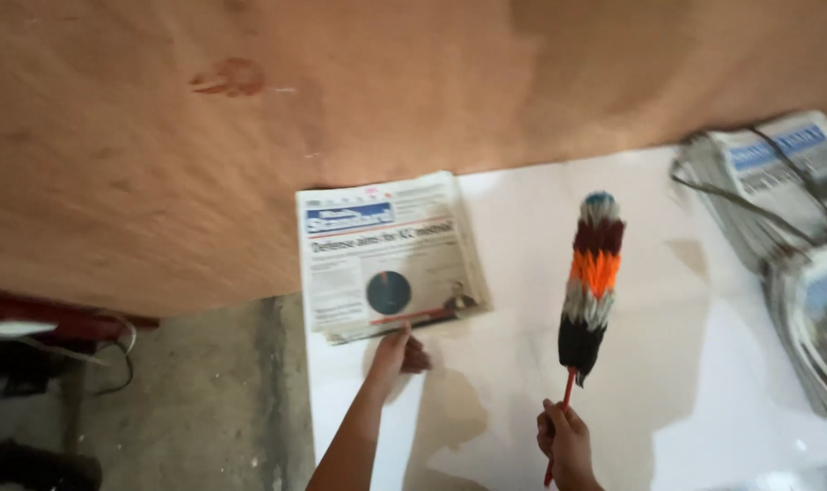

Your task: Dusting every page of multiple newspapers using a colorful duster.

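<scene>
We see two bare hands over a white tabletop (704,364). Left hand (397,356) sits near 6 o'clock of centre, fingers pinching the near edge of a folded newspaper stack (388,259); thumb on top, other fingers tucked under. The stack lies flat at about centre frame, its far edge touching the brown plywood wall (159,164) at 12 o'clock, its near left corner hanging past the tabletop edge.

Right hand (566,444) at 5 o'clock is wrapped tight around the thin red handle (566,393) of a feather duster (591,282). The duster head points up toward 12 o'clock, banded blue, grey, dark red, orange, grey, black, and sits just right of the newspaper stack, apart from it. We cannot tell if the head touches the tabletop.

At 3 o'clock, well apart from the hands, we see bundled newspapers (777,182) tied with dark cord, a second pile (818,327) below them. At 8 o'clock, grey concrete floor (213,400) with a red object and cables (113,350), blurred
</scene>
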